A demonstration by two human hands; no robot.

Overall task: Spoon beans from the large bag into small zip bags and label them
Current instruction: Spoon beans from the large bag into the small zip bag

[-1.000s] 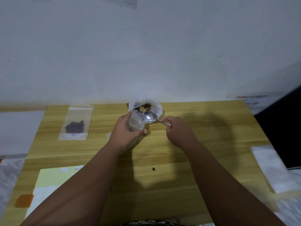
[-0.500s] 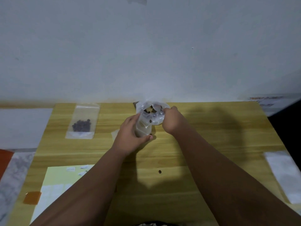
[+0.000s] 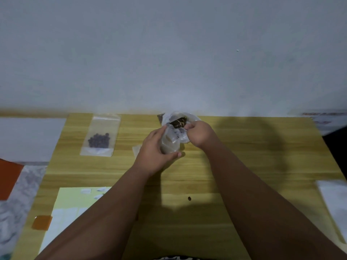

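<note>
Head camera, looking down along two bare forearms at a pale wooden table (image 3: 244, 166) pushed against a plain grey-white wall (image 3: 169, 53).

Both hands meet at the far middle of the table. The left hand (image 3: 152, 151) is clamped on a small bag (image 3: 169, 145) of clear plastic, with the thumb wrapped under its near side and the fingers round its far side. The bag stands roughly upright, with its mouth tipped toward the large bag (image 3: 187, 117). That large bag, crumpled and see-through, sits against the wall just behind the hands and touches the small bag. Dark beans (image 3: 178, 123) show inside its open top.

The right hand (image 3: 201, 134) is at the large bag's mouth with its fingers curled tightly inward (what they grip is hidden, so whether it holds anything cannot be told). The two hands are close together, with the small bag between them.

To the left, well apart from the hands, a filled bag (image 3: 100, 136) lies flat on the table with a cluster of dark beans in its lower half. A pale scrap of plastic (image 3: 137, 149) peeks out just beside the left wrist.

Nearer the camera, a single loose bean (image 3: 189, 198) lies on the bare wood between the forearms. At the near left, a pale yellow label sheet (image 3: 75, 199) with white stickers lies partly under the left forearm, and an orange tab (image 3: 41, 222) lies at its left edge. A white sheet (image 3: 334, 199) lies on the table's right edge.
</note>
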